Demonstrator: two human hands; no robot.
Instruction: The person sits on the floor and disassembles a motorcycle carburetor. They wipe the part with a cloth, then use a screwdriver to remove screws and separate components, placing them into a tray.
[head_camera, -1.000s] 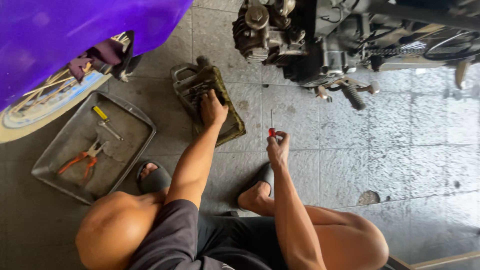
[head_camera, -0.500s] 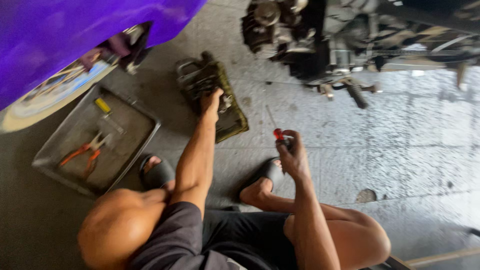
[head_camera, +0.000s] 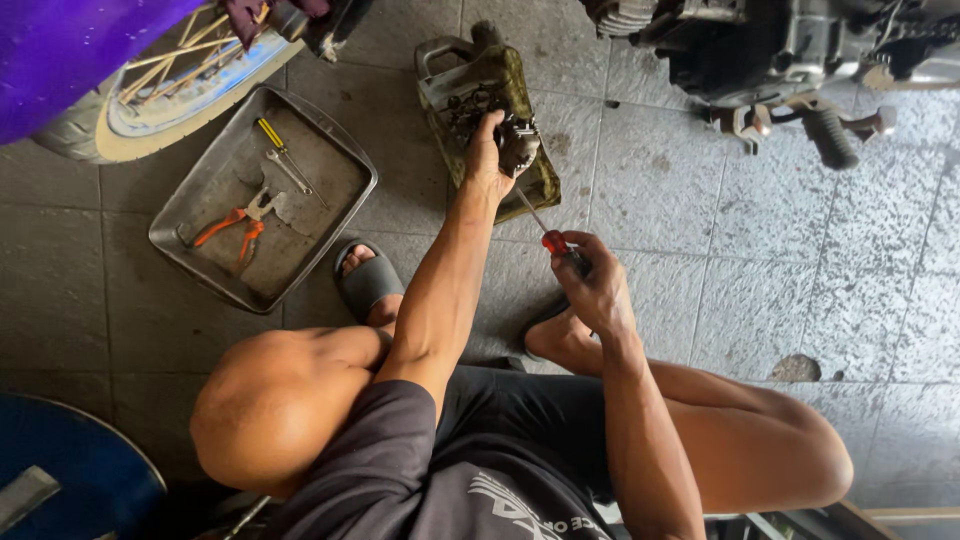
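My left hand (head_camera: 487, 160) grips a small grey metal engine part (head_camera: 520, 140) just above an olive cut-open canister (head_camera: 505, 75) that lies on the floor with several small parts inside. My right hand (head_camera: 597, 287) is shut on a screwdriver with a red handle (head_camera: 555, 242). Its thin shaft (head_camera: 530, 212) slants up and left, and the tip meets the underside of the metal part. I am squatting, knees spread to either side.
A dented metal tray (head_camera: 205, 258) at the left holds orange-handled pliers (head_camera: 230, 228), a wrench (head_camera: 290, 172) and a yellow-handled screwdriver (head_camera: 270, 133). A spoked wheel (head_camera: 180, 90) under a purple body panel (head_camera: 70, 50) sits top left. A motorcycle engine (head_camera: 760, 50) with a footpeg (head_camera: 830, 135) is top right.
My left hand has closed on the metal part over the canister. My right hand has tipped the screwdriver from upright so its tip reaches the part.
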